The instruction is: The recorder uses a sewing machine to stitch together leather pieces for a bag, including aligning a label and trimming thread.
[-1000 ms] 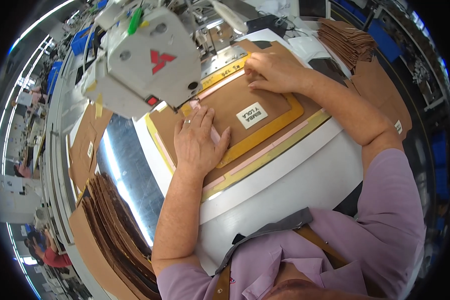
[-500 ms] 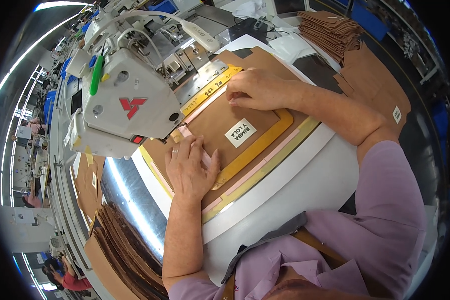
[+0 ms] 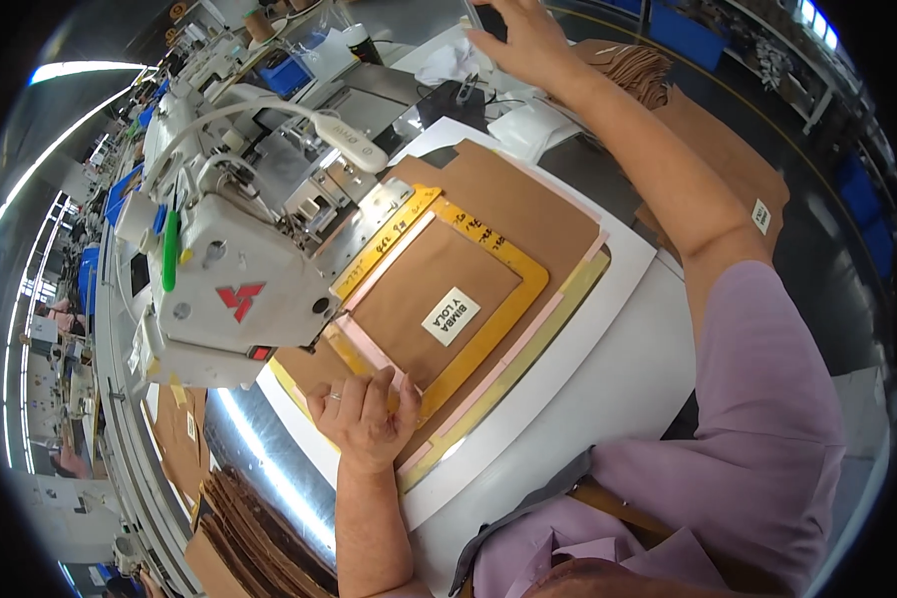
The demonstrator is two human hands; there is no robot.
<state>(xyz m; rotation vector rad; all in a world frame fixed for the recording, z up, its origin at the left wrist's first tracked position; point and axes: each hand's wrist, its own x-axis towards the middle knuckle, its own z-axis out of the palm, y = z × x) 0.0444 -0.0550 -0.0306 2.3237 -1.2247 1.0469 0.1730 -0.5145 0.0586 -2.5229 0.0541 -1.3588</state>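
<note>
The yellow frame (image 3: pixel 486 346) lies flat over the brown panel (image 3: pixel 419 284), on the white sheet (image 3: pixel 623 319). Toward the person, the sheet's border and a stretch of pale tabletop (image 3: pixel 598 409) give room beyond the panel's near edge. On the left, room is tight: the sewing machine head (image 3: pixel 234 289) stands just beside the frame, and the left hand (image 3: pixel 369 424) is at the near left corner. Its fingers are bent, with the thumb near them; whether they pinch the pink strip (image 3: pixel 369 344) cannot be told. The right hand (image 3: pixel 533 45) is raised well apart from the frame, beside a dark screen (image 3: pixel 488 20), thumb parted from the fingers; grip cannot be told. A brown stack (image 3: pixel 628 70) is near its forearm. The panel appears matte and smooth inside the frame, bearing a tilted white label (image 3: pixel 450 316); dark handwriting marks the frame.
</note>
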